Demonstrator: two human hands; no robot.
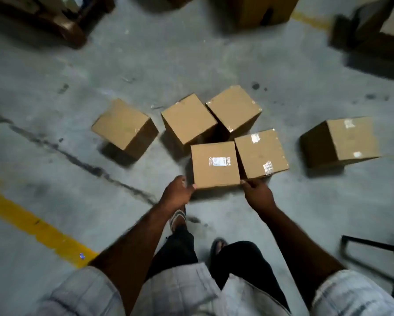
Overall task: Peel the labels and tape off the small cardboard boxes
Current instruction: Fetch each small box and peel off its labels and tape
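Observation:
Several small cardboard boxes lie on the concrete floor. The nearest box (215,176) carries a white label (219,161) on its top face. My left hand (177,192) grips its lower left corner and my right hand (257,192) grips its lower right corner. Touching its right side is a box (261,153) with two tape patches (255,137). Behind stand two plain-topped boxes (188,118) (234,109). One box (124,127) sits apart at the left and another taped box (344,140) apart at the right.
A yellow floor line (32,224) runs at the lower left. Large cartons (266,10) (383,26) stand at the back, a dark wooden piece (61,26) at the back left. A black metal frame (380,263) lies at the lower right. My sandalled feet (177,218) stand just before the boxes.

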